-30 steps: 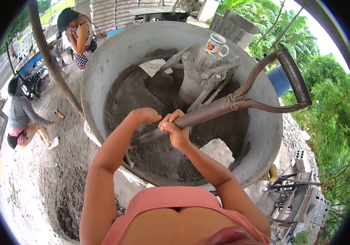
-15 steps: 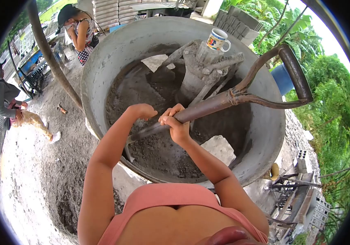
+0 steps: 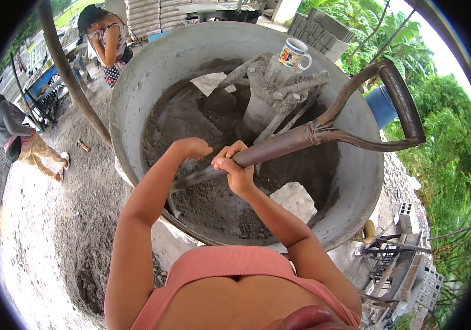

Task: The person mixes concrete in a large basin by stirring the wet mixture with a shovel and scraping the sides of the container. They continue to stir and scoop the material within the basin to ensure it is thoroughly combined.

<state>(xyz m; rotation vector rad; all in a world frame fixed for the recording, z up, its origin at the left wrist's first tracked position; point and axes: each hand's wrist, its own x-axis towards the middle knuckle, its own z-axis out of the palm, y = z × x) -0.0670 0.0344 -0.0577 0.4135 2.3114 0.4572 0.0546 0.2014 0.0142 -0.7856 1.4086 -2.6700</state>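
My right hand (image 3: pixel 238 168) wraps around the shaft of a shovel (image 3: pixel 282 144), which lies slanting across a big round metal mixing pan (image 3: pixel 131 104). Its D-shaped handle sticks out past the pan's right rim, and its lower end dips toward the grey mix (image 3: pixel 191 113) at the left. My left hand (image 3: pixel 194 147) hovers above the shaft, apart from it, with fingers curled in and nothing visible in them; its palm is hidden. A patterned mug (image 3: pixel 292 52) stands on the cement-crusted central hub (image 3: pixel 263 102). Pale slabs lie in the pan, one slab (image 3: pixel 294 201) near my right forearm.
A wooden pole (image 3: pixel 70 77) leans at the pan's left. One person (image 3: pixel 106 41) stands behind it; another person (image 3: pixel 18 129) is farther left. A blue barrel (image 3: pixel 381 107), stacked blocks (image 3: pixel 321 30) and a wooden bench (image 3: pixel 398 264) with hollow blocks stand around the right side.
The person at the far left has stepped and turned, legs now farther apart from before. My hands and the shovel have barely shifted; its handle sits very slightly farther right.
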